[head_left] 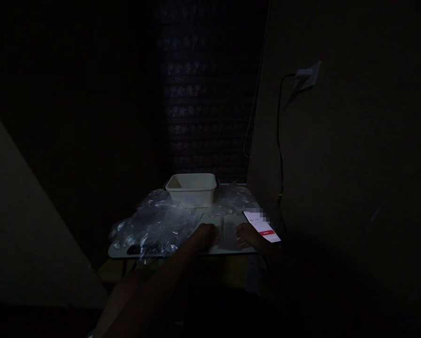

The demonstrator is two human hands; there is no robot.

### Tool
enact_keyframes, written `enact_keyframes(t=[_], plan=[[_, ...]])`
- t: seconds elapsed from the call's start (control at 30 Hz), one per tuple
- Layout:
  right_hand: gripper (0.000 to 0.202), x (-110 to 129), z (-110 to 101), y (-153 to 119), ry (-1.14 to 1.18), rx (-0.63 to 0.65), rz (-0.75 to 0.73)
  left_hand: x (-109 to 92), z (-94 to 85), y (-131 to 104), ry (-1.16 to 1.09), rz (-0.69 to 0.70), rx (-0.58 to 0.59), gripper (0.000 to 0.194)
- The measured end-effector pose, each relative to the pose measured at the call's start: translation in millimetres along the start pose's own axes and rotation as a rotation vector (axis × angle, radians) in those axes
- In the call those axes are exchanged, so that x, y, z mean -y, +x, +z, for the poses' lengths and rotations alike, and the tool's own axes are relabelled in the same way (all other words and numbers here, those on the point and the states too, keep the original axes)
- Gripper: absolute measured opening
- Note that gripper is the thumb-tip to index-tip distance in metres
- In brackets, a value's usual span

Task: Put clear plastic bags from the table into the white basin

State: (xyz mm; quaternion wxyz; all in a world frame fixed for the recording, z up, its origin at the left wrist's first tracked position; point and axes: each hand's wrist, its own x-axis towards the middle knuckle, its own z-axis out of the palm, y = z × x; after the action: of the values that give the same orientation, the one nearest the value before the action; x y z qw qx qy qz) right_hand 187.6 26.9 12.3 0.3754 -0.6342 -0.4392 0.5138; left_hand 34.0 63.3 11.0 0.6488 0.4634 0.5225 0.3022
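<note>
In the dim light, a pale flat piece that looks like thin plastic (228, 235) lies near the front edge of the small table, between my two hands. My left hand (206, 235) is at its left side with the fingers curled in; what they grip is too dark to make out. At the right side, my right hand (248, 235) rests low over the table with its fingers apart, close to the piece's edge. Crumpled clear plastic bags (150, 223) cover the table's left side.
A white plastic tub (192, 197) stands at the back of the table (120, 252). More clear plastic (231, 197) lies to its right. A lit phone (272, 235) is by my right hand. A black cord (278, 136) hangs from the wall outlet (314, 75).
</note>
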Motion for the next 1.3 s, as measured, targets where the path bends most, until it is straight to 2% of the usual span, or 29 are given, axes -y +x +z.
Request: enact_keyframes(t=[0.17,0.3,0.4,0.57,0.63,0.73,0.8,0.87,0.93,1.1,1.2,1.3], plan=[[0.016,1,0,-3,-0.013,-0.024,-0.015,1,6.6,0,0.064,-0.027,-0.043,0.022],[0.016,1,1,-4,-0.034,-0.021,-0.033,9,8.9,1,0.187,0.123,-0.138,0.019],[0.017,1,0,-3,-0.045,-0.031,-0.042,12,9.9,6,0.191,0.202,-0.179,0.014],[0.020,6,-5,-1,-0.021,-0.062,-0.084,0,7.1,11,0.128,0.300,-0.197,0.005],[0.020,10,-7,0,0.083,0.045,-0.148,-7,5.0,10,0.076,0.325,-0.161,0.005],[0.015,14,-8,2,0.240,0.291,-0.202,-14,2.9,3,-0.097,0.369,-0.012,0.003],[0.015,16,-6,3,0.318,0.373,-0.197,-17,2.7,-2,-0.207,0.392,0.076,0.003],[0.015,18,-3,4,0.385,0.407,-0.209,-19,3.5,-6,-0.246,0.394,0.094,0.005],[0.015,19,1,5,0.424,0.398,-0.229,-20,4.5,-9,-0.248,0.387,0.086,0.007],[0.015,25,4,4,0.407,0.265,-0.231,-21,2.1,-10,-0.122,0.347,0.068,0.005],[0.015,27,2,3,0.346,0.249,-0.265,-21,-2.2,-10,-0.026,0.327,0.011,0.004],[0.015,27,0,3,0.276,0.234,-0.274,-22,-4.3,-12,0.005,0.325,0.008,0.007]])
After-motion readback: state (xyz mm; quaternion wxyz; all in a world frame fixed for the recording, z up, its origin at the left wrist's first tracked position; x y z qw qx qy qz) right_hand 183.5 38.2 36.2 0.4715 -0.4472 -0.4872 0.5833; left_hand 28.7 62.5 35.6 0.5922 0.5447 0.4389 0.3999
